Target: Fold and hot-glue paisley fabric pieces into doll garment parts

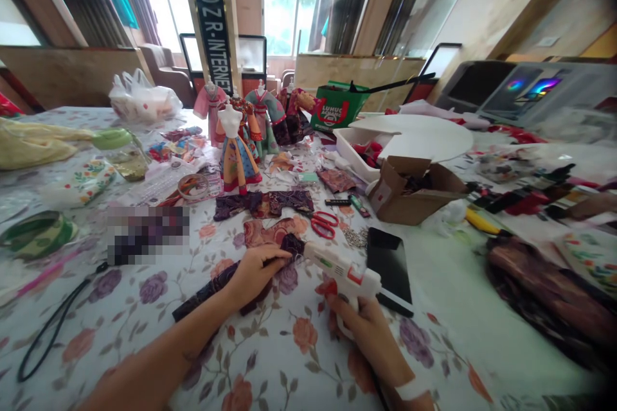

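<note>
My right hand is wrapped round the handle of a white glue gun, its nozzle pointing left. The nozzle tip is at the edge of a dark patterned fabric piece, close to my left fingertips. My left hand pinches that fabric against the table and covers part of it. Just beyond lies a reddish patterned fabric piece, with more dark cut pieces behind it. Red-handled scissors rest on the cloth past the nozzle.
A black tablet lies right of the glue gun. Farther back are an open cardboard box, a white bin and several dressed doll figures, one with a bare white torso. A dark strap loops at the left.
</note>
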Available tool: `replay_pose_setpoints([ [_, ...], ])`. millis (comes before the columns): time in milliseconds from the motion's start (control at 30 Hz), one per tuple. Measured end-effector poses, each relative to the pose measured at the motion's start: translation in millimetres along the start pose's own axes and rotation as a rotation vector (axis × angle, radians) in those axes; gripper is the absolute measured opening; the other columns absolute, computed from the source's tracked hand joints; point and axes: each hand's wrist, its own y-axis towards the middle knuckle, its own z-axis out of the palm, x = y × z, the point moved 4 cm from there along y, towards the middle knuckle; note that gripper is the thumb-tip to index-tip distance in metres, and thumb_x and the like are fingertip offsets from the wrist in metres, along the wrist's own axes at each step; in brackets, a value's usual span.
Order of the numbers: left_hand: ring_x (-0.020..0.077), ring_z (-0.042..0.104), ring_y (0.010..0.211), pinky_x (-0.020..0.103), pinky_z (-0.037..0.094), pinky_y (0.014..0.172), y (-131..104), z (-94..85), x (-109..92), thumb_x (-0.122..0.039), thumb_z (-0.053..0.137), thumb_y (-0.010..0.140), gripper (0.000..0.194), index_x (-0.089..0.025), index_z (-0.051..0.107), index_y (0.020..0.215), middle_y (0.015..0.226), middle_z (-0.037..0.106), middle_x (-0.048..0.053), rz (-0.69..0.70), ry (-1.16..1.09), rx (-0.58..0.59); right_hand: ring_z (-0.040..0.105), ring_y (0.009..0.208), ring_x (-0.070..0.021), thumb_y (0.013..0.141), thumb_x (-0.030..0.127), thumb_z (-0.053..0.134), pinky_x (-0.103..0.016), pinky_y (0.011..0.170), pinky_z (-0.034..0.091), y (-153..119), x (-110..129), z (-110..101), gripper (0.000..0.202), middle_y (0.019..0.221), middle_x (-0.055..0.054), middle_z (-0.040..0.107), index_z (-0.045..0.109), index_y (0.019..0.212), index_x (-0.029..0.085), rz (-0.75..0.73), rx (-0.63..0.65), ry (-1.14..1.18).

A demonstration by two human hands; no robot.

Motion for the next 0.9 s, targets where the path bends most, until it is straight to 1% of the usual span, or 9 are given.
replay_pose_setpoints([
  [67, 0.0183, 0.066, 0.086, 0.027, 0.048, 0.084, 0, -0.4, 1, -0.016, 0.060, 0.080, 0.017, -0.019, 0.073, 0.090, 0.091, 0.073, 0.004, 0.009, -0.015, -0.018, 0.042, 0.037, -0.0079, 0.071, 0.044, 0.065, -0.020, 0.038, 0.033, 1, -1, 1, 0.029, 0.046, 0.003, 0.054, 0.060, 0.076, 0.016, 0.013, 0.025, -0.002],
  [133, 0.0183, 0.065, 0.086, 0.027, 0.048, 0.083, 0, -1.0, 3, -0.017, 0.063, 0.077, 0.013, -0.018, 0.072, 0.087, 0.090, 0.073, 0.004, 0.003, -0.035, -0.045, 0.044, 0.037, -0.0082, 0.071, 0.045, 0.065, -0.020, 0.038, 0.033, 2, -2, 2, 0.030, 0.049, 0.003, 0.056, 0.059, 0.077, 0.016, 0.030, 0.053, -0.001],
  [233, 0.0182, 0.065, 0.082, 0.026, 0.050, 0.076, -1, -1.9, 5, -0.019, 0.067, 0.074, 0.011, -0.017, 0.070, 0.085, 0.089, 0.071, 0.005, -0.045, -0.081, -0.075, 0.045, 0.037, -0.0090, 0.072, 0.045, 0.063, -0.020, 0.038, 0.033, 3, -5, 4, 0.030, 0.048, 0.004, 0.055, 0.059, 0.079, 0.016, 0.058, 0.096, -0.016],
  [300, 0.0180, 0.065, 0.081, 0.026, 0.050, 0.073, -1, -2.5, 5, -0.019, 0.068, 0.073, 0.011, -0.017, 0.070, 0.084, 0.089, 0.071, 0.005, -0.057, -0.095, -0.081, 0.044, 0.037, -0.0091, 0.073, 0.045, 0.061, -0.020, 0.039, 0.033, 3, -5, 4, 0.029, 0.044, 0.004, 0.053, 0.058, 0.080, 0.016, 0.058, 0.111, -0.041],
  [467, 0.0183, 0.065, 0.087, 0.028, 0.048, 0.082, -2, -6.7, -1, -0.018, 0.069, 0.074, 0.012, -0.018, 0.073, 0.085, 0.091, 0.073, 0.005, -0.015, -0.061, -0.129, 0.045, 0.039, -0.0098, 0.074, 0.043, 0.061, -0.022, 0.041, 0.034, 2, -4, 4, 0.027, 0.044, 0.004, 0.054, 0.056, 0.077, 0.016, 0.059, 0.078, -0.028],
  [600, 0.0191, 0.066, 0.090, 0.029, 0.048, 0.085, -2, -6.5, -4, -0.017, 0.067, 0.075, 0.014, -0.019, 0.074, 0.087, 0.091, 0.074, 0.005, 0.003, -0.052, -0.114, 0.045, 0.040, -0.0099, 0.075, 0.042, 0.060, -0.022, 0.042, 0.034, 0, -1, 5, 0.027, 0.045, 0.004, 0.053, 0.057, 0.079, 0.016, 0.076, 0.075, -0.044],
  [700, 0.0190, 0.066, 0.090, 0.029, 0.049, 0.085, -2, -5.9, -6, -0.016, 0.066, 0.076, 0.015, -0.019, 0.074, 0.089, 0.093, 0.074, 0.005, 0.019, -0.045, -0.098, 0.045, 0.040, -0.0102, 0.076, 0.042, 0.059, -0.022, 0.042, 0.034, 0, 1, 7, 0.027, 0.045, 0.004, 0.053, 0.056, 0.081, 0.016, 0.066, 0.076, -0.073],
  [900, 0.0196, 0.067, 0.089, 0.030, 0.050, 0.084, -2, -6.0, -7, -0.017, 0.067, 0.076, 0.014, -0.019, 0.074, 0.087, 0.092, 0.074, 0.005, 0.017, -0.038, -0.092, 0.045, 0.040, -0.0104, 0.076, 0.041, 0.057, -0.023, 0.043, 0.033, 1, -2, 7, 0.025, 0.045, 0.004, 0.052, 0.056, 0.078, 0.016, 0.054, 0.075, -0.095],
])
